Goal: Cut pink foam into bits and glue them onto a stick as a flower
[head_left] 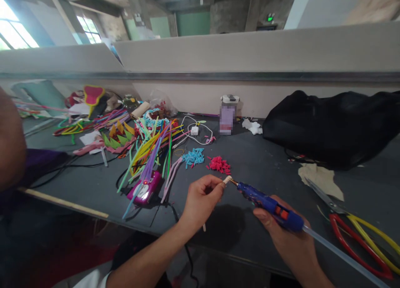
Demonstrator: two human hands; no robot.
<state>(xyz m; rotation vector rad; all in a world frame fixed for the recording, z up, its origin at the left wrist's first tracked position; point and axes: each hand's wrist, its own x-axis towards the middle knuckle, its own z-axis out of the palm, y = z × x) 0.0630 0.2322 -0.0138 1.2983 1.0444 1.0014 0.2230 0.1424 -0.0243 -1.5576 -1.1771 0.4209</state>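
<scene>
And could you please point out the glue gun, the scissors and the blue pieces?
Glue gun (265, 202), head view: middle of its blue body.
Scissors (337, 207), head view: near the pivot.
Blue pieces (193, 157), head view: middle of the pile.

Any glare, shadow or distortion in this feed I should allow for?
Head view: far-left window glares near-white; soft shadow on the tabletop between the left hand and right hand; white-lidded container has a pixelated body; scissors near the right edge look stretched, probably by wide-angle distortion.
</scene>
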